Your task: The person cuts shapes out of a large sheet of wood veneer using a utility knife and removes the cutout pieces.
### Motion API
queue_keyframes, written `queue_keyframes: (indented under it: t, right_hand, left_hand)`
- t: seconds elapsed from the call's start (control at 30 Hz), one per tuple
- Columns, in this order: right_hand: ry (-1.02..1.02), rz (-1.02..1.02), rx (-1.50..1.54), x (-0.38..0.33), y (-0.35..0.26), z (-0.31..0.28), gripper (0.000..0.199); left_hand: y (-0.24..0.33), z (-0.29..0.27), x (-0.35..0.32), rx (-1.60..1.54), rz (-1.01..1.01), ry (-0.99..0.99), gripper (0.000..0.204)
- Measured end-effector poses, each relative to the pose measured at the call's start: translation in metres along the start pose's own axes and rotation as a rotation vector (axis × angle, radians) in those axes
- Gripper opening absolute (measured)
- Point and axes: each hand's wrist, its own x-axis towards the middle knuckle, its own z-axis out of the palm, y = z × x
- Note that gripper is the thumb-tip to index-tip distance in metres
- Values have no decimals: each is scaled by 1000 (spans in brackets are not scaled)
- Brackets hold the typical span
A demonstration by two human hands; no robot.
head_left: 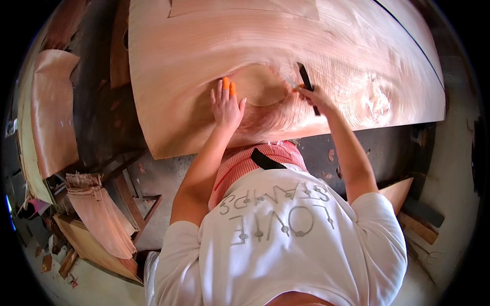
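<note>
Wood dominates this workshop: a large veneer sheet (pixel 286 66) lies flat over a work table, filling the upper half of the view, with more curled veneer pieces (pixel 51 112) stacked at the left and scraps on the grey floor (pixel 449 194). On the sheet, the left hand (pixel 227 104) rests palm down with fingers spread, two fingertips capped in orange, pressing just beside a rounded patch (pixel 263 84) of paler wood. Close by on the other side of that patch, the right hand (pixel 314 94) is closed around a dark-handled knife (pixel 306 84) whose blade points toward the patch edge. Such a sheet looks thin, light and brittle, likely to split along the grain, so it is best steadied with a flat palm near the cut rather than pinched at an edge.
</note>
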Motion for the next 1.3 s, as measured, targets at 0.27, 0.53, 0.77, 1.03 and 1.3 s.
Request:
queue_keyframes:
  t: [0.27,0.53,0.77,1.03,1.3]
  right_hand:
    - [72,26,724,-48,82,20,19]
    - [102,-3,690,-47,76,47,18]
    - [169,92,457,-22,77,61,19]
    - [163,200,380,-50,78,61,22]
    - [-2,50,-467,-55,88,-30,17]
  left_hand:
    - [68,30,-14,-84,432,-228,70]
    - [77,37,-10,-59,422,-255,73]
    - [84,37,-5,-112,469,-267,68]
    - [93,37,0,94,529,-364,65]
    - [95,33,0,173,556,-395,66]
